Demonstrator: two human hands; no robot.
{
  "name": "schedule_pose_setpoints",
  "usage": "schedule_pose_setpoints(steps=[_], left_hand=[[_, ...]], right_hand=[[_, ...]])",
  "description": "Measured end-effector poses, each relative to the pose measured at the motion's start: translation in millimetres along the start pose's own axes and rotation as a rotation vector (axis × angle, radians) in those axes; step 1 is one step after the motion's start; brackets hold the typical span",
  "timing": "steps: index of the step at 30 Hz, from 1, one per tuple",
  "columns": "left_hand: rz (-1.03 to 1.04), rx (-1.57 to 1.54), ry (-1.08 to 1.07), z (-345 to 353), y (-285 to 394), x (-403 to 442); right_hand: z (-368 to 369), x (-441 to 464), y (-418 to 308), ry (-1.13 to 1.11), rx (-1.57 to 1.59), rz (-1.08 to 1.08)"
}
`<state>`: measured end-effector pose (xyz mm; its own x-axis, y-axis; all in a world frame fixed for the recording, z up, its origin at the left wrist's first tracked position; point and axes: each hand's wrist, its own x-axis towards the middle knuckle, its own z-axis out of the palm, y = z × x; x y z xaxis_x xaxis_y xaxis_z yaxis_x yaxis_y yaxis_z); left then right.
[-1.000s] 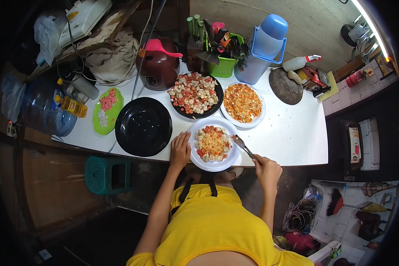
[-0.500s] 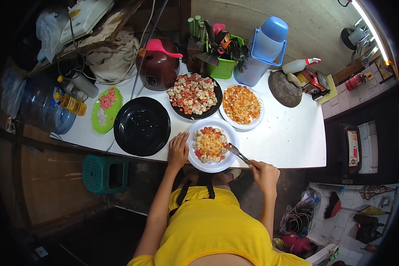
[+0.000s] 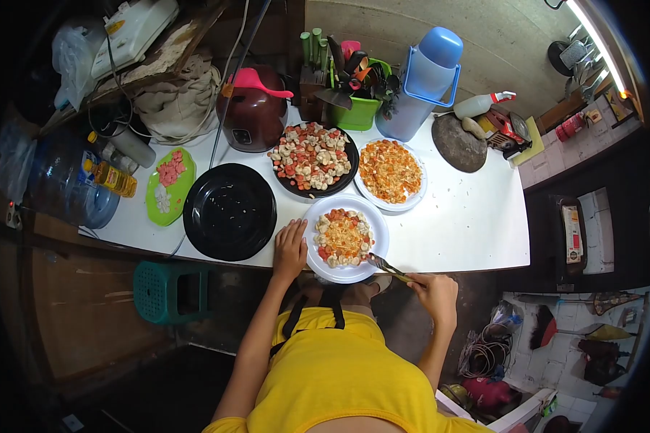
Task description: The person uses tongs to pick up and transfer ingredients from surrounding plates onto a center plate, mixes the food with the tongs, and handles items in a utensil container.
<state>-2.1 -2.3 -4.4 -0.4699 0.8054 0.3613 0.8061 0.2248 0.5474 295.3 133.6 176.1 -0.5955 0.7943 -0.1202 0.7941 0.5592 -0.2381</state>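
Observation:
A white plate lies at the table's front edge, bearing a round mound of shredded orange food ringed by pale and reddish pieces. My left hand rests at the plate's left rim, its fingers stretched out. In my right hand are metal tongs, whose tips touch the lower right edge of the mound. Behind the plate stands a black plate heaped with chopped pieces. To its right, another white plate holds orange shreds.
An empty black plate and a green tray with pink and white pieces lie left. Behind stand a dark red cooker, a green utensil basket and a blue jug. A green stool is below.
The tongs have moved from the mound's right side down to its lower right edge, and my right hand has lowered slightly. My left hand has stayed at the plate's left rim.

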Motion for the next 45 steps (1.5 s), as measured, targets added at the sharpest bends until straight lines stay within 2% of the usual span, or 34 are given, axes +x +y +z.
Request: schedule_pose_setpoints(steps=[22,31,37,45], left_hand=[[0.005,0.016,0.024,2,-2,-1],[0.001,0.017,0.02,0,0,-1],[-0.012,-0.003,0.004,-1,1,0],[-0.001,-0.003,-0.004,-2,1,1]], right_hand=[[-3,22,-17,-0.066,-0.01,-0.167],[-15,30,-14,-0.083,-0.004,-0.136],[-7,20,-3,0.012,-0.012,-0.115],[-4,15,-1,0.021,-0.063,-0.085]])
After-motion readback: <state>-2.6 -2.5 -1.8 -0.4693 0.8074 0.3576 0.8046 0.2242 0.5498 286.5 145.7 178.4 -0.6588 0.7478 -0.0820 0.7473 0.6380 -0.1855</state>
